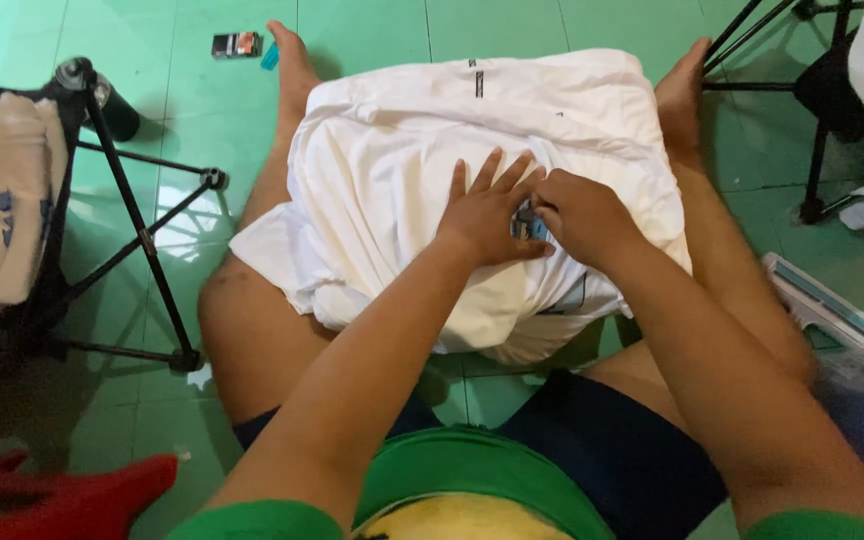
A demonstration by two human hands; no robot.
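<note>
I press my left hand (pixel 487 210) spread, flattening the white shirt (pixel 432 150); right hand (pixel 582 215) pinches a small blue item (pixel 528 226).

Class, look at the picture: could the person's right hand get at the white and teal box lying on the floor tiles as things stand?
Probably yes: the white and teal box lies bare on the green floor beside the right leg, nothing over it, though the right hand is now on the white cloth.

At frame centre, the left hand (pixel 487 212) lies flat on a white garment (pixel 402 170) (fingers spread), while the right hand (pixel 584 215) pinches a small blue-grey object (pixel 528 224) against the cloth beside it.
</note>
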